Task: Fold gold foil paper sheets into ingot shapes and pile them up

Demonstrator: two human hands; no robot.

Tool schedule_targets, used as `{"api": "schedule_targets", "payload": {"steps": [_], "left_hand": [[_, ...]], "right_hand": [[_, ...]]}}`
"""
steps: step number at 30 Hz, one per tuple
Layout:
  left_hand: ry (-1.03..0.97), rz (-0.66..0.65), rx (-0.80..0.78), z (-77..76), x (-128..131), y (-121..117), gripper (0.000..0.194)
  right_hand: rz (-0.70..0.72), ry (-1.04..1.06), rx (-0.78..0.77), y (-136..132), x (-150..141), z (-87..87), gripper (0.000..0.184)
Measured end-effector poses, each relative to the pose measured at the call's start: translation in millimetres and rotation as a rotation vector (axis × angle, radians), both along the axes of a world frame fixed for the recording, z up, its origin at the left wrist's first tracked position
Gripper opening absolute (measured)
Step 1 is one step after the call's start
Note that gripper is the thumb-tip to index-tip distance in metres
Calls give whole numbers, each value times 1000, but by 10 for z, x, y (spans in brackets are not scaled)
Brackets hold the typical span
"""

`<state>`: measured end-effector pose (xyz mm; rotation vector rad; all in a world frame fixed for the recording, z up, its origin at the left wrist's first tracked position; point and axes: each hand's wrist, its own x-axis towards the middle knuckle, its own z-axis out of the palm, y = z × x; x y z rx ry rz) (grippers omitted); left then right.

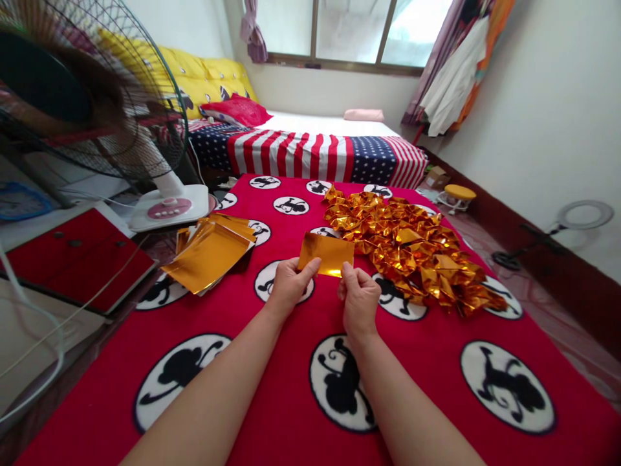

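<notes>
A sheet of shiny gold foil paper (327, 252) is stretched between my two hands, a little above the red cloth. My left hand (292, 281) pinches its lower left corner, thumb on top. At the lower right corner my right hand (359, 291) grips it between thumb and curled fingers. To the left lies a loose stack of flat gold foil sheets (211, 252), fanned out unevenly. On the right, a big heap of folded gold foil pieces (402, 239) is spread in rows, close to my right hand.
The red cloth (272, 401) with monkey prints covers the surface before me. A fan (165, 194) stands at the left beside a red panel (77, 252). Behind are a bed with a striped cover (301, 155), a yellow stool (460, 192) and a ring light (585, 213).
</notes>
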<state>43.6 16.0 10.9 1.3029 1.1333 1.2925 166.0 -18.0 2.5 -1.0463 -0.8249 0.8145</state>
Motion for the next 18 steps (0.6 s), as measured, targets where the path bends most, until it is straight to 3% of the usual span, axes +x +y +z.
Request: {"api": "schedule_targets", "payload": {"steps": [4, 10, 18], "left_hand": [[-7, 19, 55, -14, -93, 55, 48], [-148, 127, 16, -70, -190, 153, 49], [-325, 54, -48, -66, -195, 181, 51]], "right_hand": [[-54, 80, 4, 36, 56, 1, 50], [-127, 217, -12, 89, 174, -2, 48], [75, 232, -32, 45, 157, -9, 41]]}}
